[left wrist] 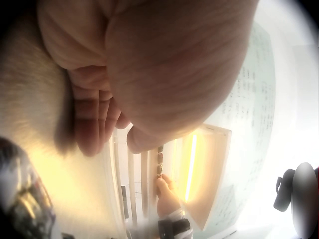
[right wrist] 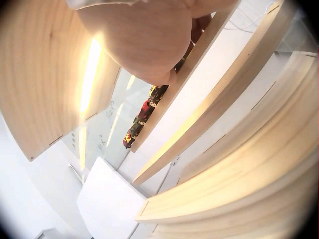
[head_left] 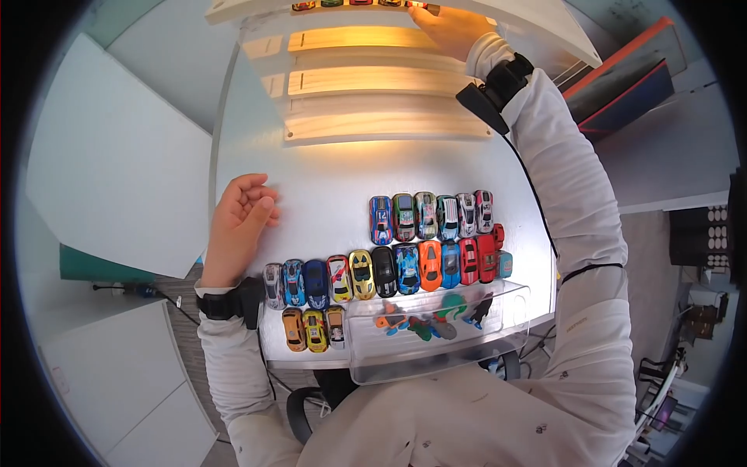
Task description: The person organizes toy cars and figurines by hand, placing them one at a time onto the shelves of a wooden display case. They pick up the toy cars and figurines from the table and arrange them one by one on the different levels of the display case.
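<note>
At the top of the head view, my right hand (head_left: 453,31) has its fingertips around a red toy car (head_left: 418,5) at the end of a row of cars on the top wooden shelf. In the right wrist view the hand (right wrist: 144,42) covers that car, with the other shelf cars (right wrist: 144,110) lined up beyond it. My left hand (head_left: 240,227) hovers over the left side of the table, fingers loosely bent and holding nothing; its palm (left wrist: 169,69) fills the upper left wrist view. Below it, a silver car (head_left: 274,286) begins a long row of toy cars.
Several lower wooden shelves (head_left: 389,128) stand beneath the top one, lit by a bright lamp strip (right wrist: 89,74). Six cars (head_left: 425,215) form a shorter row at centre right. Near the front edge, a clear plastic bin (head_left: 405,370) holds small colourful figures (head_left: 450,306).
</note>
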The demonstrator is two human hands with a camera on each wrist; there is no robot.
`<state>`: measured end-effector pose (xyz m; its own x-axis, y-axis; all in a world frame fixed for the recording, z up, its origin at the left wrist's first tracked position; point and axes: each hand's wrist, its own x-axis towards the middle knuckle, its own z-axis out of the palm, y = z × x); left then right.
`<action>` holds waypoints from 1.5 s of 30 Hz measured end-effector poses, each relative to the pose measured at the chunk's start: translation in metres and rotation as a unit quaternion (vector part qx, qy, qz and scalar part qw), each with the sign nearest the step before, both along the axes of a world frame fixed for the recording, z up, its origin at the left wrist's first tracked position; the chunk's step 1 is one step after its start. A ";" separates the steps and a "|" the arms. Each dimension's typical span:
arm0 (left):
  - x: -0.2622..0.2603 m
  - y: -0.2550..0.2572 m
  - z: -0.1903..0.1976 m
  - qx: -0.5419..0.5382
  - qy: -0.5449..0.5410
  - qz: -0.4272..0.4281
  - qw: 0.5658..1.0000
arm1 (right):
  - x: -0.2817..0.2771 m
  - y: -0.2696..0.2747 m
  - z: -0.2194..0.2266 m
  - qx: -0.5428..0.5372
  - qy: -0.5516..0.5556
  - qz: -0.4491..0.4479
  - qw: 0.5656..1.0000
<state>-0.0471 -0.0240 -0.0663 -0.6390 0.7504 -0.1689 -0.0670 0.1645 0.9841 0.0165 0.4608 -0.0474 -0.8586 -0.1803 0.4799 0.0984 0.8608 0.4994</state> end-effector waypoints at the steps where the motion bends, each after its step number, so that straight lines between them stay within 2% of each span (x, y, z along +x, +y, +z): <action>1: 0.000 0.000 0.000 -0.001 -0.001 0.000 1.000 | 0.001 -0.004 0.004 0.022 0.005 0.000 1.000; 5: 0.000 -0.001 0.000 0.002 -0.004 -0.001 1.000 | 0.005 -0.017 0.015 0.061 0.006 -0.017 0.998; 8: 0.000 0.000 -0.001 0.005 -0.007 -0.003 1.000 | -0.006 0.009 -0.010 0.059 -0.060 -0.016 0.996; 11: -0.001 -0.001 -0.002 0.009 -0.008 -0.003 1.000 | -0.015 0.036 -0.035 0.295 -0.097 -0.052 0.949; 14: -0.001 -0.002 -0.002 0.010 -0.008 -0.004 1.000 | -0.019 0.043 -0.045 0.286 -0.106 -0.048 0.951; 17: -0.002 -0.001 -0.002 0.008 -0.004 -0.005 1.000 | -0.008 0.027 -0.028 0.080 -0.185 -0.117 0.972; 18: -0.002 -0.001 -0.002 0.008 -0.002 -0.006 1.000 | -0.007 0.021 -0.023 -0.040 -0.193 -0.106 0.975; 20: -0.001 -0.001 -0.001 0.006 0.002 -0.005 1.000 | -0.007 0.021 -0.023 -0.277 -0.201 -0.079 0.936; 23: 0.000 0.000 0.000 0.003 0.005 -0.004 1.000 | -0.009 0.023 -0.028 -0.364 -0.193 -0.055 0.910; 26: -0.002 -0.002 -0.002 0.007 -0.003 -0.007 1.000 | -0.006 0.020 -0.030 -0.402 -0.086 -0.051 0.910; 30: -0.002 -0.002 -0.001 0.009 -0.003 -0.008 1.000 | -0.005 0.015 -0.017 -0.254 -0.060 -0.007 0.965; 31: -0.001 -0.002 -0.001 0.010 -0.004 -0.007 1.000 | 0.001 0.002 -0.003 -0.210 -0.042 0.001 0.977; 35: -0.001 -0.002 -0.001 0.012 -0.003 -0.009 1.000 | 0.014 -0.032 0.031 -0.100 -0.009 -0.007 0.995; 38: -0.001 -0.001 0.000 0.012 -0.003 -0.010 1.000 | 0.011 -0.034 0.032 -0.119 -0.002 -0.025 0.993; 41: -0.001 -0.001 0.000 0.008 -0.001 -0.009 1.000 | 0.007 -0.025 0.022 -0.066 0.027 0.014 0.997; 44: -0.001 -0.001 -0.001 0.012 -0.004 -0.010 1.000 | -0.002 -0.002 -0.007 -0.170 -0.029 0.017 0.985; 45: -0.002 -0.001 -0.001 0.013 -0.004 -0.012 1.000 | -0.003 0.002 -0.011 -0.141 -0.039 0.008 0.989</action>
